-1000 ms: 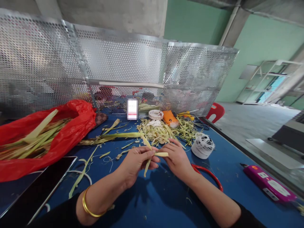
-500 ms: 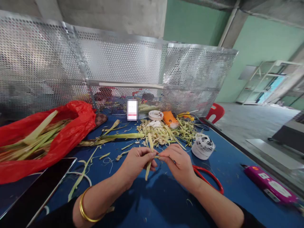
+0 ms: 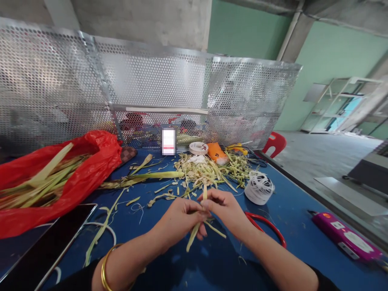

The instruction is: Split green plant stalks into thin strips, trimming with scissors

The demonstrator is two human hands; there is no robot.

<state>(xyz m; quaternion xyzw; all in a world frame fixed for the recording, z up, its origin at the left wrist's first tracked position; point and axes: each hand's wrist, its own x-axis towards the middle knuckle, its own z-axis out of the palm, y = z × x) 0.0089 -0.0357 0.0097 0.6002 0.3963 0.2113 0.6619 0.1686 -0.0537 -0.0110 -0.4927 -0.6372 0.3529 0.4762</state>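
My left hand (image 3: 182, 220) and my right hand (image 3: 227, 210) meet above the blue table, fingertips close together. Between them is a flat, pale yellow-green strip of dried leaf (image 3: 193, 238), which looks like corn husk. Its lower end hangs below my left fingers and its upper end sticks up by my right fingertips. A thinner strip (image 3: 217, 229) crosses it and points down to the right. Both hands are pinched closed, and the crossing itself is hidden by fingers. Just behind lies a heap of knotted husk pieces (image 3: 203, 173).
At left are a red plastic bag (image 3: 106, 151) of husks and a dark-screened tablet (image 3: 45, 254). On the right lie a white twine roll (image 3: 258, 190), a red looped handle (image 3: 273, 230) and a purple device (image 3: 345, 236). A perforated metal screen (image 3: 157, 76) stands behind the table.
Both hands have moved slightly right and closer together. The flat strip has shifted down and right, and the thin strip now sticks out below my right fingers.
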